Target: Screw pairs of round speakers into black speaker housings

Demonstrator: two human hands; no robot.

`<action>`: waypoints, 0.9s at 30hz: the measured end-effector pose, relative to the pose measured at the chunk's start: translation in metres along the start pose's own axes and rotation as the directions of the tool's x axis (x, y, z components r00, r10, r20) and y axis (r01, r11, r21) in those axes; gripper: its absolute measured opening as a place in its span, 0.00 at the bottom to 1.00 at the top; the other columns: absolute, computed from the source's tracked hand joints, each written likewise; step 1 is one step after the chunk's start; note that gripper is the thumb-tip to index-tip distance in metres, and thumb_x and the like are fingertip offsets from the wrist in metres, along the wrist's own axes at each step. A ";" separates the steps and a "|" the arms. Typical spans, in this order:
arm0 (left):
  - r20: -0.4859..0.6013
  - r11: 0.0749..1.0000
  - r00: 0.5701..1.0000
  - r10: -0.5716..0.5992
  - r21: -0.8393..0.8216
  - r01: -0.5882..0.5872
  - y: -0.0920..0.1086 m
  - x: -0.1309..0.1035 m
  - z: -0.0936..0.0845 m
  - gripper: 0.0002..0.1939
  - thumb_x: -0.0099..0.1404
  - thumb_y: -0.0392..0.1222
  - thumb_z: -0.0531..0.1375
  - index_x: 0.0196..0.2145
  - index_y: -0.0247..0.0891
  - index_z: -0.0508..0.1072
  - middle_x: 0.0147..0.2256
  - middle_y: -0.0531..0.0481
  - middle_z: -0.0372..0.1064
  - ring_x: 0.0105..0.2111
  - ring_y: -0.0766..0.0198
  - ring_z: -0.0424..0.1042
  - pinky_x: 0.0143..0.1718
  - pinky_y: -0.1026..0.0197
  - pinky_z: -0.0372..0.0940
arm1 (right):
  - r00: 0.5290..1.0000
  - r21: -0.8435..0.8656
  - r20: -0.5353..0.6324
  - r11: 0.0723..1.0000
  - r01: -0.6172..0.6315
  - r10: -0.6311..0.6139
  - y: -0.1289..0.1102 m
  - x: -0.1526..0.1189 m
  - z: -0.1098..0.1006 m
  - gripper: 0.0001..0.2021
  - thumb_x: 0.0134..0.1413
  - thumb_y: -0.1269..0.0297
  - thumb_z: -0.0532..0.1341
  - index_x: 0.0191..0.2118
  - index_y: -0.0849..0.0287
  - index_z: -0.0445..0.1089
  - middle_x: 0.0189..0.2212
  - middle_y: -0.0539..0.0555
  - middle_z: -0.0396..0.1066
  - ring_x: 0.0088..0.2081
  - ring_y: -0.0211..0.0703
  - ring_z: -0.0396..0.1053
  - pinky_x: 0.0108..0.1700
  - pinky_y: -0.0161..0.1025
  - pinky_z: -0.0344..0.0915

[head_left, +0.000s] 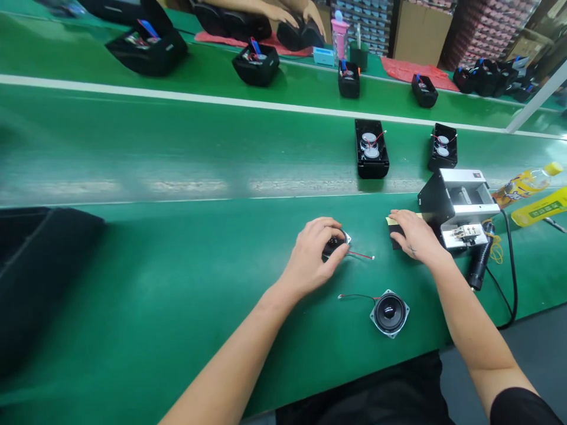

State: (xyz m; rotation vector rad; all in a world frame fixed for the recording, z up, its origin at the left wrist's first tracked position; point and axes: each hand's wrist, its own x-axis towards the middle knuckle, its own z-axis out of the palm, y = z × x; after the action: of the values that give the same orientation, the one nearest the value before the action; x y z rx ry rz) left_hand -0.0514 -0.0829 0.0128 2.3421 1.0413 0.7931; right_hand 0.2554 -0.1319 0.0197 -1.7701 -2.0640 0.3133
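Observation:
My left hand [313,254] is curled round a round black speaker [335,243] on the green bench, fingers on its far edge and thumb on its near side. A red wire with a white plug runs out to its right. My right hand [414,235] rests on a small black piece with a yellowish strip [396,237], just left of a grey and black machine [460,200]. A second speaker [390,314], in a square metal frame, lies face up nearer to me, its wire stretching left.
Two black housings [372,168] with round silvery parts stand beyond my hands. Bottles [527,184], a black cylindrical tool [479,265] and cables lie right. A large dark case [48,277] is at left. Another person's hands [295,13] work across the line.

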 end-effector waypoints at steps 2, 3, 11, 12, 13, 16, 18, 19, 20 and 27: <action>0.013 0.999 1.000 -0.013 0.035 0.012 0.009 0.016 0.003 0.13 0.78 0.50 0.55 0.44 0.41 0.76 0.53 0.39 0.79 0.61 0.47 0.73 0.68 0.39 0.64 | 1.000 -0.036 0.018 0.999 -0.011 0.012 0.004 0.002 0.007 0.19 0.71 0.59 0.68 0.62 0.58 0.74 0.65 0.61 0.72 0.66 0.57 0.71 0.67 0.61 0.71; 0.034 0.999 0.999 -0.015 0.048 0.014 0.015 0.026 0.006 0.14 0.78 0.49 0.55 0.46 0.41 0.77 0.54 0.40 0.80 0.60 0.47 0.74 0.68 0.40 0.64 | 1.000 -0.050 0.015 0.999 -0.019 0.020 0.006 0.002 0.011 0.19 0.72 0.57 0.68 0.62 0.58 0.74 0.63 0.61 0.72 0.64 0.56 0.71 0.66 0.60 0.72; 0.309 0.993 0.945 -0.105 0.089 0.081 0.048 0.081 0.053 0.14 0.72 0.52 0.69 0.45 0.38 0.82 0.43 0.43 0.83 0.45 0.50 0.82 0.56 0.46 0.74 | 0.980 0.029 -0.201 0.999 0.015 -0.009 0.015 0.012 0.025 0.13 0.75 0.56 0.65 0.54 0.60 0.76 0.49 0.56 0.77 0.51 0.47 0.77 0.57 0.51 0.78; 0.326 0.992 0.938 -0.121 0.082 0.099 0.048 0.084 0.058 0.14 0.73 0.52 0.68 0.44 0.37 0.81 0.42 0.44 0.82 0.43 0.53 0.82 0.53 0.47 0.75 | 0.970 0.056 -0.244 0.998 0.036 -0.021 0.015 0.013 0.026 0.13 0.76 0.56 0.64 0.55 0.60 0.76 0.49 0.56 0.77 0.50 0.46 0.77 0.56 0.50 0.78; 0.333 0.990 0.933 -0.135 0.073 0.117 0.048 0.086 0.061 0.14 0.75 0.52 0.67 0.44 0.37 0.80 0.42 0.46 0.82 0.42 0.56 0.81 0.51 0.49 0.76 | 0.958 0.081 -0.285 0.995 0.058 -0.033 0.015 0.014 0.027 0.13 0.77 0.56 0.63 0.56 0.59 0.75 0.49 0.57 0.77 0.49 0.46 0.77 0.55 0.49 0.79; 0.320 0.985 0.931 -0.174 0.043 0.169 0.043 0.089 0.065 0.15 0.79 0.52 0.64 0.45 0.36 0.79 0.43 0.48 0.80 0.42 0.60 0.80 0.50 0.50 0.77 | 0.917 0.124 -0.395 0.985 0.118 -0.060 0.012 0.015 0.029 0.13 0.77 0.57 0.62 0.56 0.60 0.75 0.52 0.58 0.77 0.54 0.48 0.77 0.59 0.52 0.78; 0.311 0.980 0.930 -0.194 0.023 0.196 0.040 0.088 0.064 0.15 0.79 0.53 0.64 0.43 0.36 0.79 0.40 0.49 0.79 0.41 0.60 0.79 0.49 0.50 0.77 | 0.891 0.127 -0.449 0.982 0.139 -0.068 0.008 0.014 0.031 0.13 0.77 0.58 0.62 0.55 0.60 0.75 0.54 0.59 0.76 0.58 0.50 0.75 0.62 0.55 0.75; 0.311 0.979 0.930 -0.197 0.009 0.205 0.039 0.088 0.062 0.15 0.79 0.52 0.64 0.42 0.36 0.79 0.39 0.49 0.79 0.39 0.60 0.79 0.48 0.51 0.77 | 0.884 0.125 -0.463 0.982 0.144 -0.071 0.005 0.014 0.031 0.12 0.78 0.58 0.61 0.55 0.60 0.76 0.54 0.59 0.76 0.58 0.51 0.75 0.63 0.56 0.75; 0.312 0.978 0.930 -0.195 -0.009 0.208 0.038 0.087 0.061 0.15 0.79 0.51 0.64 0.42 0.36 0.79 0.38 0.50 0.79 0.39 0.61 0.79 0.48 0.51 0.76 | 0.882 0.122 -0.465 0.981 0.150 -0.077 0.002 0.014 0.031 0.12 0.78 0.58 0.60 0.54 0.59 0.77 0.52 0.60 0.77 0.57 0.51 0.75 0.62 0.55 0.74; 0.365 0.971 0.923 -0.120 -0.150 0.185 0.041 0.084 0.050 0.10 0.73 0.45 0.63 0.39 0.40 0.84 0.35 0.49 0.84 0.38 0.55 0.80 0.46 0.57 0.71 | 0.929 0.107 -0.346 0.978 0.178 -0.131 -0.012 0.013 0.022 0.15 0.78 0.60 0.58 0.49 0.53 0.83 0.46 0.59 0.83 0.49 0.50 0.77 0.55 0.50 0.73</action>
State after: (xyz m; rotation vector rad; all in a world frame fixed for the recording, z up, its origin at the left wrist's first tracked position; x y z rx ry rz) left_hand 0.0481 -0.0516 0.0277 2.1132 0.9360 0.3689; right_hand 0.2333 -0.1189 0.0069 -1.4536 -1.8723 0.0923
